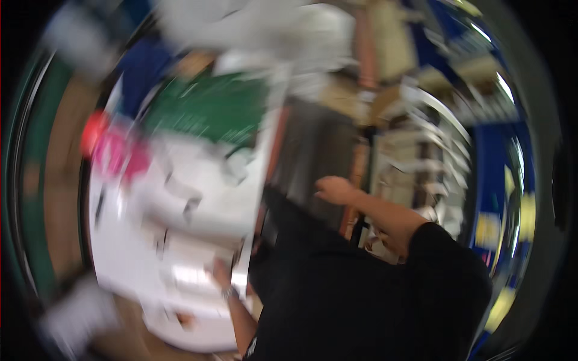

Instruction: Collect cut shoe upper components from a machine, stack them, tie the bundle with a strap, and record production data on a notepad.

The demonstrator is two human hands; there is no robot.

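The whole view is smeared by motion. My left hand [220,272], with a band on its wrist, is over the white worktable [114,246], beside a long white machine-like body [189,222] whose kind is blurred. Its fingers are too smeared to read, and so is anything it might touch. My right hand [335,190] is held in front of me, away from the table, above a dark grey surface [313,144]. Its fingers look curled in, and nothing shows in them.
Green material [208,108] lies across the table's far part. A pink and red thing [120,153] is at the table's left edge. White heaped material [319,36] is at the far side. To the right stands a rounded rack or container with pale strips [421,156].
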